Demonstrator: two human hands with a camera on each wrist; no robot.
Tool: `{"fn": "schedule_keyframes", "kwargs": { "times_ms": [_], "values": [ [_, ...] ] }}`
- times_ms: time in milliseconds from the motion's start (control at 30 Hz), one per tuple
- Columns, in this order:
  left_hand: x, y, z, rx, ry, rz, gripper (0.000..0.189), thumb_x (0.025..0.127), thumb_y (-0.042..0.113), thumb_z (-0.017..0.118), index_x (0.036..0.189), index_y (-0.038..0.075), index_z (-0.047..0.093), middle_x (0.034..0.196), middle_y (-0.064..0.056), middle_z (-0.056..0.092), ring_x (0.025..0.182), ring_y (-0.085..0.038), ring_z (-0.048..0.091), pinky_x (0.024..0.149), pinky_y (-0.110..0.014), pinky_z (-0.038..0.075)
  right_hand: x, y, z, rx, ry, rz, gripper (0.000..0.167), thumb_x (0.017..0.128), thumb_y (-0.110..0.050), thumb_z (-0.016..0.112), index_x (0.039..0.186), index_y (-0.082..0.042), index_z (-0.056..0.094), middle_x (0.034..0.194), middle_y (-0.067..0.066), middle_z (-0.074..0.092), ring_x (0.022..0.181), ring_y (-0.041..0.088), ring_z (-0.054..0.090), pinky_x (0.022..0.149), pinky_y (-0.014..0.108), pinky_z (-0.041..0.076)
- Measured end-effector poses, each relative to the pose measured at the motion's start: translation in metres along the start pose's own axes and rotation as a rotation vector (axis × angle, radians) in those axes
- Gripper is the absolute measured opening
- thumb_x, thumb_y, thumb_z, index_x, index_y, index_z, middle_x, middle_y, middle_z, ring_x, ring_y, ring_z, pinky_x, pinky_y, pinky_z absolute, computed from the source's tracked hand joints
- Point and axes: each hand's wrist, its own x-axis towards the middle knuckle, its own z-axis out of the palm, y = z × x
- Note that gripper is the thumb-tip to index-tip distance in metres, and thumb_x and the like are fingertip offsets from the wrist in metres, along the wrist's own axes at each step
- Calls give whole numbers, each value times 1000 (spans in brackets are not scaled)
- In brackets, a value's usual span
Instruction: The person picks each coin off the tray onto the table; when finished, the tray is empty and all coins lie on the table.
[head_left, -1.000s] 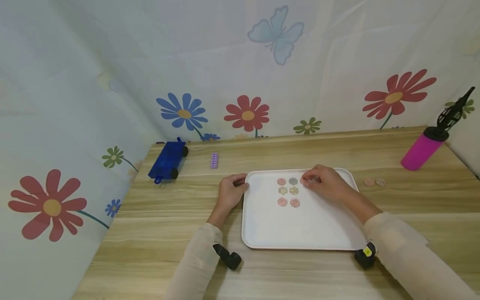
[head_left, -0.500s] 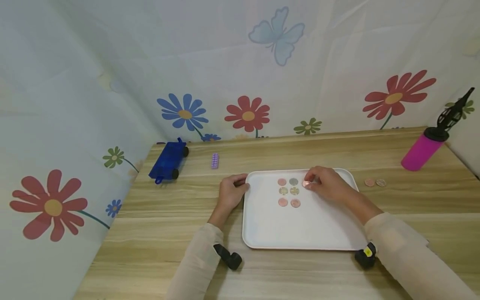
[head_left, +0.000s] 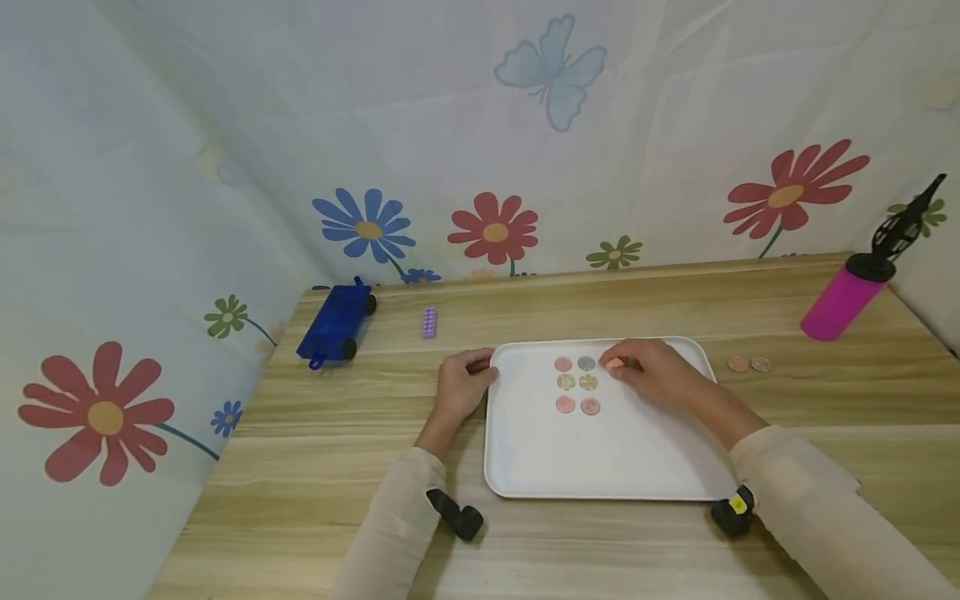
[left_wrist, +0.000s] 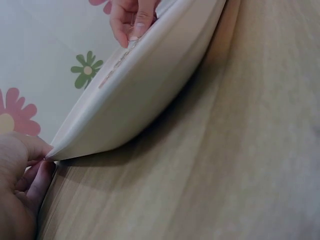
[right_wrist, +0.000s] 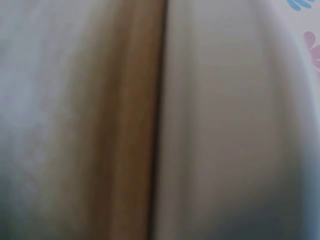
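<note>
A white tray (head_left: 540, 458) lies on the wooden table. My left hand (head_left: 461, 385) grips its left edge near the back corner, thumb at the rim and fingers curled beneath, as the left wrist view shows. Over the back of the tray, my right hand (head_left: 652, 371) pinches a copper coin (left_wrist: 133, 38) between thumb and fingers. Left of these fingertips, coins lie in pairs: a copper coin (head_left: 562, 364) beside a silver coin (head_left: 587, 363), then two gold-toned coins (head_left: 566, 382), then two copper coins (head_left: 590, 407). Blurred tray side fills much of the right wrist view.
To the right of the tray lie a copper coin (head_left: 738, 364) and a silver coin (head_left: 761, 365). A pink hand pump (head_left: 842, 298) with a black nozzle occupies the back right. At the back left are a blue toy cart (head_left: 337, 323) and a purple toy brick (head_left: 429, 322).
The coin in my right hand turns between the fingertips: its face showed half a second ago, and less of it shows now. The left hand and the laid coins stay put.
</note>
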Motion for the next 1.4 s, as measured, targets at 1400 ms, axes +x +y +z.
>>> {"fn": "schedule_keyframes", "kwargs": {
  "times_ms": [1400],
  "values": [
    [0, 0, -1, -3, -3, 6, 30, 84, -5, 69, 113, -8, 73, 106, -27, 75, 100, -36, 73, 88, -36, 62, -49, 50, -70, -42, 113, 120, 37, 94, -4, 68, 129, 8, 64, 99, 19, 71, 80, 4, 54, 64, 16, 49]
  ]
}}
